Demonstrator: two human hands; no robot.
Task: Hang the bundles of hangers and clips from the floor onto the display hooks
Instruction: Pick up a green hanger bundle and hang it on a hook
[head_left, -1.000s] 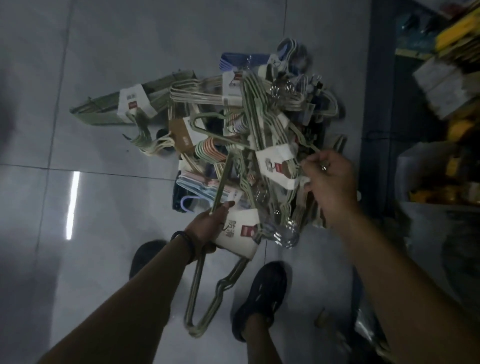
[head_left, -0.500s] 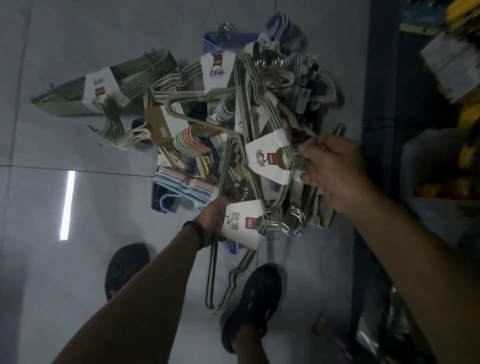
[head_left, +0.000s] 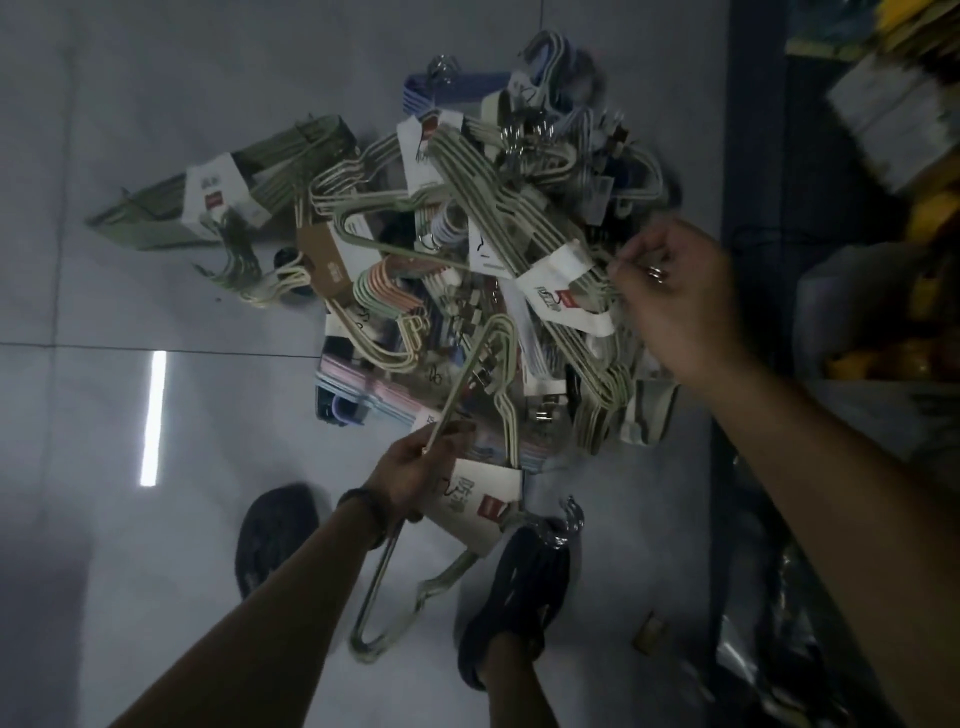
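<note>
The fingers of the left hand are closed on a bundle of pale green wire hangers, pinching one of its thin arms near the hand while a white paper sleeve with a red square wraps the bundle just right of the wrist; the bundle's lower loop hangs down beside the forearm, which wears a dark wristband. Far left on the grey tiled floor lies a flat grey-green hanger bundle with its own white label, a little apart from the main heap. A bright strip of reflected light marks the tile below it. The heap of hanger bundles sits in the middle of the floor: cream and green wire hangers, a brown card sleeve, a pink-and-green set, a pastel pack lying flat, and blue hangers at the far edge, all tangled across each other. Two dark shoes stand on the tile near the bottom, one under each side of the held bundle. To the right, the right hand has its fingers pinched together on the wire end of another sleeved green bundle atop the heap, a ring showing on one finger. Along the right edge runs a dark shelf upright with blurred yellow and white goods.
</note>
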